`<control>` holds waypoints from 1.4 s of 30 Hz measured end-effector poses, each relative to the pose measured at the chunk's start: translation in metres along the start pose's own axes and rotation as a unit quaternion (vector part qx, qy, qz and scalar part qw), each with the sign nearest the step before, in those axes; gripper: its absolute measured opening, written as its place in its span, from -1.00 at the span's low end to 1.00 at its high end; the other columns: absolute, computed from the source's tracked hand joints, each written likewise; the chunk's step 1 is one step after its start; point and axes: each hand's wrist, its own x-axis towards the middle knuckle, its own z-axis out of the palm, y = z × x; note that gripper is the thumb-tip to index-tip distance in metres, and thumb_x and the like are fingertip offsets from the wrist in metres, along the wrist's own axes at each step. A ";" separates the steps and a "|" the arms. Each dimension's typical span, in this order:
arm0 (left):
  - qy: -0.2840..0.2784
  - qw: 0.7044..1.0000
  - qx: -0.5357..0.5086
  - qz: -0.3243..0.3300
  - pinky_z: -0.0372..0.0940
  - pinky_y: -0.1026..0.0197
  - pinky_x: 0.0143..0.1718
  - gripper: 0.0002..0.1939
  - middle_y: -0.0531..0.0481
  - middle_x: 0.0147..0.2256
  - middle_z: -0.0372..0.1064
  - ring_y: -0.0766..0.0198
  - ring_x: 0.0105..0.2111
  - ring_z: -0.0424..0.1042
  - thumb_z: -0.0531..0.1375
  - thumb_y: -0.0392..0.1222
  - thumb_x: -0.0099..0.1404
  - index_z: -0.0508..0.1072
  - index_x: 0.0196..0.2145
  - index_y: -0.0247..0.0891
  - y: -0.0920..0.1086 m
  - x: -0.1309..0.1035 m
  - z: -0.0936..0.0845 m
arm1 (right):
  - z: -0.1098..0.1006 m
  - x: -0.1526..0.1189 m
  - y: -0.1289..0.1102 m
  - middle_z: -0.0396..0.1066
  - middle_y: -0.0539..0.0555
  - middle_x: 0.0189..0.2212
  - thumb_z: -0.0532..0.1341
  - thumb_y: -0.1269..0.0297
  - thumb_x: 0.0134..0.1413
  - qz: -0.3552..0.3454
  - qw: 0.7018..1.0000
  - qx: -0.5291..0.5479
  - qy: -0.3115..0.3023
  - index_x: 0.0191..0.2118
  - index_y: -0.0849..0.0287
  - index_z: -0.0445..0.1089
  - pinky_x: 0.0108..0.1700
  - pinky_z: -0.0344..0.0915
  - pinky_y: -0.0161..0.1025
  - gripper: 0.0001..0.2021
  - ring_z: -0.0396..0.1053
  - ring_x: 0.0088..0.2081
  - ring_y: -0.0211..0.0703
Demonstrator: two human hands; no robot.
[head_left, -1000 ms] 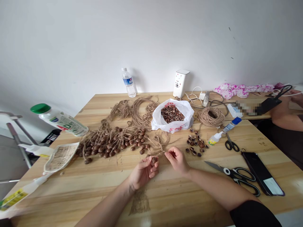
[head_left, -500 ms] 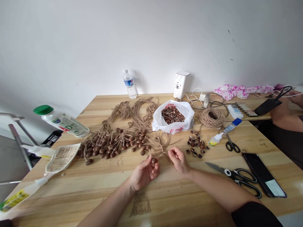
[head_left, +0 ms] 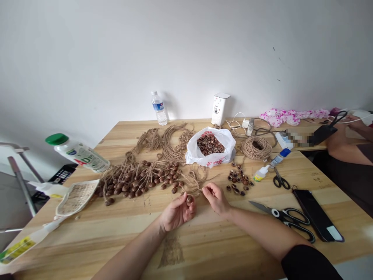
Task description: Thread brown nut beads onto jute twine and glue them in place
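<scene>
My left hand [head_left: 178,212] is closed on a round, glossy brown nut [head_left: 189,199], pinched between thumb and fingers above the table. A strand of jute twine [head_left: 196,193] runs from near the nut towards my right hand [head_left: 216,199], whose fingers are pinched together at the strand. Beyond both hands lies a loose tangle of twine. To the left is a heap of brown nuts [head_left: 136,182] tied to twine cords. Several split nutshells [head_left: 240,179] lie right of my right hand. Behind them sits a white plastic bag [head_left: 201,156] full of shell halves.
Big scissors [head_left: 287,216], a phone [head_left: 316,214], small scissors [head_left: 280,179] and glue bottles [head_left: 260,174] lie at right, with a twine roll [head_left: 256,147] behind. At left are a woven tray [head_left: 77,197] and a green-capped bottle [head_left: 78,153]. Another person's arm [head_left: 346,144] rests far right.
The view has shifted slightly, so things at the right appear further left. Both hands keep nearly the same pose, with the nut still in my left hand.
</scene>
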 end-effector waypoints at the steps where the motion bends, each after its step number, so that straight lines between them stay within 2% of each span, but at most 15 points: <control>1: -0.002 1.000 0.001 0.001 0.00 0.35 -0.59 -0.71 0.00 -0.55 0.23 0.42 -0.61 0.14 0.19 -0.04 0.21 0.32 -0.47 -0.32 0.000 0.000 0.000 | 0.000 0.000 0.000 0.03 -0.10 -0.61 0.08 0.09 0.17 -0.001 1.000 -0.002 0.000 -0.52 0.18 0.15 -0.50 0.02 -0.34 -0.67 0.01 -0.54 -0.33; 18: 0.026 0.998 0.046 0.044 0.02 0.36 -0.58 -0.77 -0.03 -0.53 0.31 0.42 -0.59 0.19 0.33 -0.16 0.07 0.42 -0.37 -0.34 -0.005 -0.003 0.004 | -0.002 0.000 0.001 0.08 -0.08 -0.61 0.13 0.08 0.13 -0.014 0.999 -0.028 -0.025 -0.53 0.18 0.18 -0.51 0.04 -0.36 -0.67 0.05 -0.54 -0.31; 31: 0.020 0.997 0.056 0.057 0.06 0.34 -0.57 -0.82 -0.05 -0.53 0.35 0.41 -0.59 0.24 0.30 -0.19 0.11 0.45 -0.36 -0.34 -0.007 -0.002 0.002 | -0.001 -0.001 0.001 0.08 -0.08 -0.61 0.10 0.08 0.14 -0.019 0.998 -0.044 -0.030 -0.52 0.18 0.16 -0.50 0.05 -0.36 -0.67 0.05 -0.53 -0.31; 42: 0.024 0.997 0.045 0.053 0.08 0.34 -0.56 -0.79 -0.07 -0.51 0.38 0.40 -0.58 0.25 0.33 -0.20 0.08 0.48 -0.33 -0.35 -0.007 -0.001 0.002 | -0.001 -0.001 0.002 0.05 -0.09 -0.60 0.10 0.10 0.14 -0.010 0.999 0.000 -0.032 -0.53 0.17 0.14 -0.48 0.02 -0.35 -0.68 0.03 -0.52 -0.32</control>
